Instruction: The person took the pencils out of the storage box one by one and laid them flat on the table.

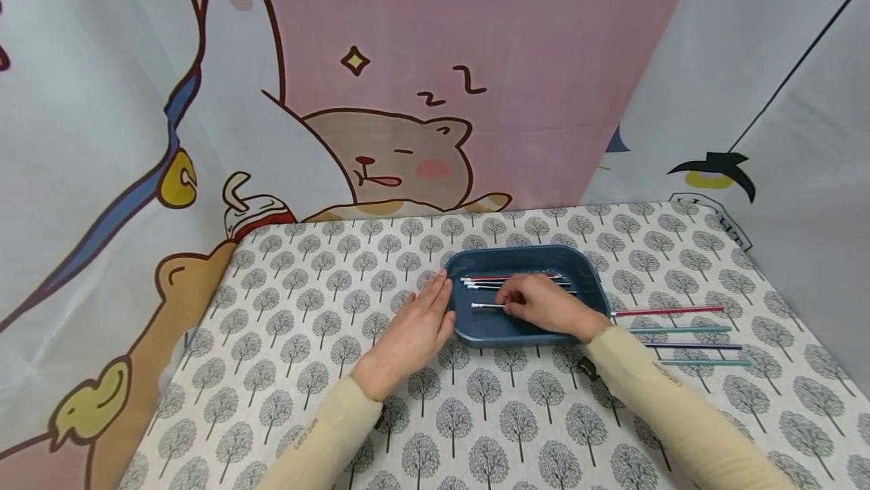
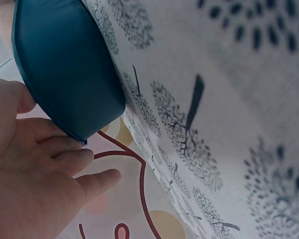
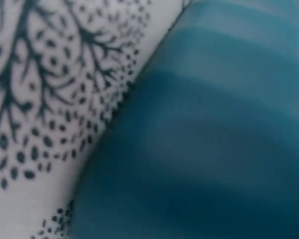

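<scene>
A dark blue tray (image 1: pixel 523 337) lies on the cloth with several thin pencils (image 1: pixel 484 286) side by side along its far part. My right hand (image 1: pixel 540 303) reaches into it and pinches a pencil (image 1: pixel 485 306) between thumb and fingers. The pencil's silvery end points left; its other part is hidden under the hand. My left hand (image 1: pixel 414 320) rests against the tray's left edge, fingers extended. In the left wrist view, the fingers of that hand (image 2: pixel 50 164) lie along the tray's rim (image 2: pixel 55 122). The right wrist view shows only the blurred tray wall (image 3: pixel 199 149) and cloth.
Right of the tray, several pencils lie roughly parallel on the tablecloth (image 1: pixel 476 429), among them a red pencil (image 1: pixel 669 312) and a dark blue pencil (image 1: pixel 693 346). A printed curtain (image 1: pixel 530 60) hangs behind the table and at its sides.
</scene>
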Tool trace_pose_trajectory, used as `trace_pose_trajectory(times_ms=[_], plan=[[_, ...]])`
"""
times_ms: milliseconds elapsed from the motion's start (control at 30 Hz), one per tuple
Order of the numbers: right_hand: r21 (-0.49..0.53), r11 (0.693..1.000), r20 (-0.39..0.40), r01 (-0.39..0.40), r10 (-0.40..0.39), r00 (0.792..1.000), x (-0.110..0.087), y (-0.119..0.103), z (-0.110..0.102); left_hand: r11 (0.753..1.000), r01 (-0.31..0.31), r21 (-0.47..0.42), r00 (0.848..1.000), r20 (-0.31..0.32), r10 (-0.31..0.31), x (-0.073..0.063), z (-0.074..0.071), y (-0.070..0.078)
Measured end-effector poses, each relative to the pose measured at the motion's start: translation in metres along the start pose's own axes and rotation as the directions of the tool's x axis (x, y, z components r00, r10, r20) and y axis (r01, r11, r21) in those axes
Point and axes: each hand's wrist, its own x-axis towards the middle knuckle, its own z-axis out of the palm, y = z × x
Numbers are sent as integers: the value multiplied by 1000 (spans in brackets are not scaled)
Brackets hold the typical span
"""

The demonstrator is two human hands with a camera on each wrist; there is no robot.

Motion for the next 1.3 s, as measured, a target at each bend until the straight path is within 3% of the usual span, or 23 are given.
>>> trace_pose_trajectory(times_ms=[200, 433, 700, 1000, 1167, 1300], plan=[[9, 1000, -78, 9, -8, 997, -4, -3, -8, 1000, -2, -2, 1000, -3, 2, 0, 0, 0], [35, 999, -118, 10, -6, 993, -12, -12, -20, 1000, 7, 14, 1000, 15, -7, 0, -1, 0], [42, 998, -202, 57, -47, 978, -23, -19, -29, 1000, 12, 16, 1000, 19, -12, 0, -1, 0], [75, 996, -239, 47, -28, 971, -43, -30, -42, 1000, 13, 9, 1000, 21, -14, 0, -1, 0], [59, 997, -266, 46, -28, 963, -52, -38, -51, 1000, 9, 5, 1000, 11, -9, -1, 0, 0], [12, 996, -304, 87, -79, 949, -58, -42, -56, 1000, 7, 0, 1000, 6, -7, 0, 0, 0]])
